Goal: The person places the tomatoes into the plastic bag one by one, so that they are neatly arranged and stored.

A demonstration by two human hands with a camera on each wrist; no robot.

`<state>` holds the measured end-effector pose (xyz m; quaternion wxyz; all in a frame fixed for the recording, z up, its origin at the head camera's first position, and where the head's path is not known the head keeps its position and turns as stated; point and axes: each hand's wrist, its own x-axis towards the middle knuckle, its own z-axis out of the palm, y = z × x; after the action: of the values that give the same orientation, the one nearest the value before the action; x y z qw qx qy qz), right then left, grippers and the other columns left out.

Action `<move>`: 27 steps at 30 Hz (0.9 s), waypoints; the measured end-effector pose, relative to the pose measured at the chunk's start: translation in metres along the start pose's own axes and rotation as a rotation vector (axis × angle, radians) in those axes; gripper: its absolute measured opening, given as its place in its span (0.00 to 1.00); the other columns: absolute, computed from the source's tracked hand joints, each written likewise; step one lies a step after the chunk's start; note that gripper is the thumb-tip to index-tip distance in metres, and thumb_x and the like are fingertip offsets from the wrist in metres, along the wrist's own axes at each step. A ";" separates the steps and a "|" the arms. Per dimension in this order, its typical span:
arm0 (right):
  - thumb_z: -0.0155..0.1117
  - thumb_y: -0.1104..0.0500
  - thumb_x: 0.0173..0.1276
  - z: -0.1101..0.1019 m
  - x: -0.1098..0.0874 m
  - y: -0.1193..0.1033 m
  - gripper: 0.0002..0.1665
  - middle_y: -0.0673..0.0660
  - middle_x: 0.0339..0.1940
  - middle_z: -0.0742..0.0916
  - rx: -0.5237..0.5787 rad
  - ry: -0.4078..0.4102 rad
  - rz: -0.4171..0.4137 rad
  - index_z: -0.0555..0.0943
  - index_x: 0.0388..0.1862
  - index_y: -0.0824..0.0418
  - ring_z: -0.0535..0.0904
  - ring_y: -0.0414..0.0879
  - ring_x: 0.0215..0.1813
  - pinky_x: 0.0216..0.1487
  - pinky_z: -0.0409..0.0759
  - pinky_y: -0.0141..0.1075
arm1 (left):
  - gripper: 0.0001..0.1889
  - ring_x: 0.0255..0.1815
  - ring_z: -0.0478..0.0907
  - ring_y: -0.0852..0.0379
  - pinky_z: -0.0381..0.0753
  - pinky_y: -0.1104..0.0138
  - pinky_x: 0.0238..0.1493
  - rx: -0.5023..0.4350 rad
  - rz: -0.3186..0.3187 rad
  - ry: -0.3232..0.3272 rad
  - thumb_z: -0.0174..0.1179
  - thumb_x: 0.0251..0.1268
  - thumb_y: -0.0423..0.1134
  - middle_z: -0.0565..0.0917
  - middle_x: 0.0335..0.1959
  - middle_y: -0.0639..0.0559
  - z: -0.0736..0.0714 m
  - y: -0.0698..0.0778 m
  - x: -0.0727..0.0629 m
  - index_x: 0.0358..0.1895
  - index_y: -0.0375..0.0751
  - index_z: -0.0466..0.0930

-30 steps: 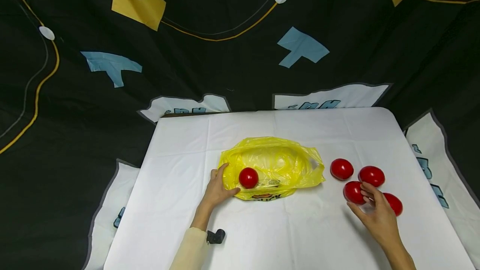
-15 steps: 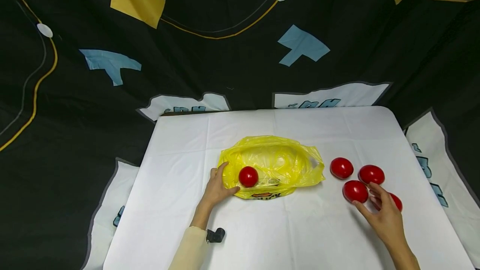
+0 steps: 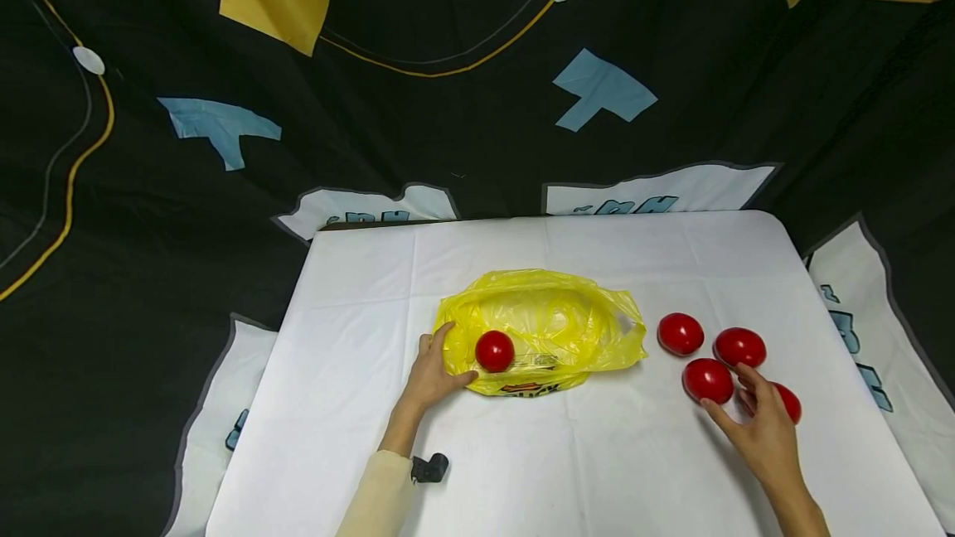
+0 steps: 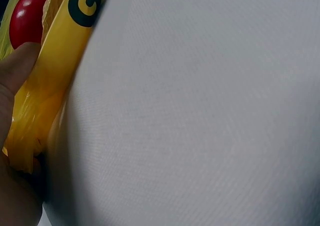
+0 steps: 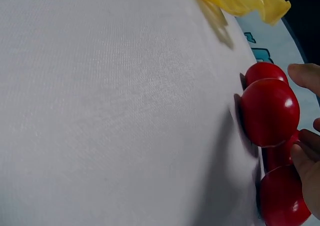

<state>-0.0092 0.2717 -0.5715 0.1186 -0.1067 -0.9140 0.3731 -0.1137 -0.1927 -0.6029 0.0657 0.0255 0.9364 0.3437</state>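
Observation:
A yellow plastic bag (image 3: 582, 330) with dark print lies in the middle of the table, its mouth spread upward. A glossy red ball (image 3: 494, 351) rests inside near its left end. My left hand (image 3: 431, 373) holds the bag's left side, the thumb over the rim close to that ball in the left wrist view. My right hand (image 3: 764, 429) hovers over a cluster of similar red balls, thumb and fingers spread apart. Nearest to it is the front red ball (image 3: 707, 380); in the right wrist view no grip on it shows. The right hand partly hides another red ball (image 3: 788, 403).
Two more red balls, the back left ball (image 3: 680, 334) and the back right ball (image 3: 739, 348), lie behind the front one. A white cloth covers the table (image 3: 358, 288). A dark curtain (image 3: 448, 131) with yellow and blue shapes hangs behind.
My right hand has shifted slightly right and down, off the front red ball, which shows more fully now. My left hand and the bag stay in place.

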 end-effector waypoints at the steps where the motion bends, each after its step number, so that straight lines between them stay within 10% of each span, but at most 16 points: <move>1: 0.78 0.55 0.50 0.001 0.001 0.001 0.49 0.65 0.56 0.74 -0.012 0.006 0.005 0.64 0.69 0.62 0.73 0.60 0.53 0.56 0.69 0.30 | 0.52 0.42 0.71 0.48 0.73 0.55 0.47 -0.002 -0.001 0.000 0.75 0.41 0.52 0.63 0.48 0.43 0.000 0.000 0.000 0.72 0.51 0.55; 13: 0.76 0.49 0.52 0.009 0.008 0.002 0.55 0.69 0.63 0.69 -0.101 -0.052 0.018 0.56 0.72 0.63 0.72 0.68 0.55 0.50 0.71 0.59 | 0.52 0.38 0.71 0.49 0.73 0.58 0.42 0.005 -0.019 0.002 0.75 0.40 0.52 0.63 0.46 0.45 0.000 0.000 0.001 0.72 0.53 0.55; 27: 0.77 0.58 0.50 0.009 0.012 -0.008 0.54 0.76 0.61 0.67 -0.090 -0.123 0.051 0.57 0.69 0.71 0.65 0.71 0.59 0.53 0.65 0.65 | 0.52 0.40 0.71 0.49 0.73 0.58 0.44 0.003 -0.031 -0.006 0.75 0.40 0.52 0.63 0.47 0.45 -0.001 0.001 0.000 0.72 0.53 0.55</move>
<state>-0.0237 0.2637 -0.5706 0.0477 -0.1121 -0.9323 0.3406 -0.1134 -0.1923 -0.6013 0.0738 0.0122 0.9371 0.3409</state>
